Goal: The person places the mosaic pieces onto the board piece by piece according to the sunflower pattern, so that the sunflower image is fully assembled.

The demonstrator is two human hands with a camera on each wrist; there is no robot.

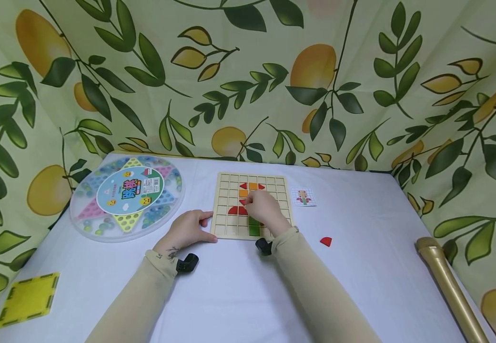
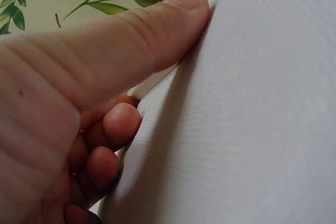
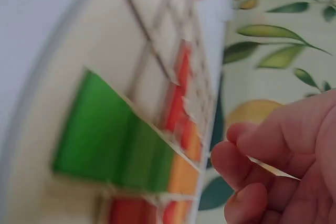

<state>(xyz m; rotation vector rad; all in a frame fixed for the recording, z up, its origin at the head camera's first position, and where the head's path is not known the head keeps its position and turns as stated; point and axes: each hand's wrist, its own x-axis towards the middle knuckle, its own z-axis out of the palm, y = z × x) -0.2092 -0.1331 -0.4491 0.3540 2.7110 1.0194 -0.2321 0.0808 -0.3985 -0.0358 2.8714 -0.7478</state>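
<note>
My left hand (image 1: 187, 226) holds the near left corner of a wooden grid board (image 1: 224, 227); the thumb lies along the near edge and curled fingers rest against the left side. Over the board's middle is my right hand (image 1: 266, 209), fingers curled and thumb tip against the index finger. No piece shows between those fingertips in the right wrist view. Set in the grid are orange squares (image 1: 253, 186), red triangles (image 1: 261, 186), rounded red pieces (image 1: 233, 210) and green pieces (image 1: 254, 231). The right hand covers part of this pattern.
Right of the board lie a small pattern card (image 1: 303, 196) and a loose red quarter-circle piece (image 1: 326, 241). A round Chinese checkers set (image 1: 86, 224) sits at left, behind a yellow square plate (image 1: 29, 299). A gold tube (image 1: 449, 286) lies along the right edge.
</note>
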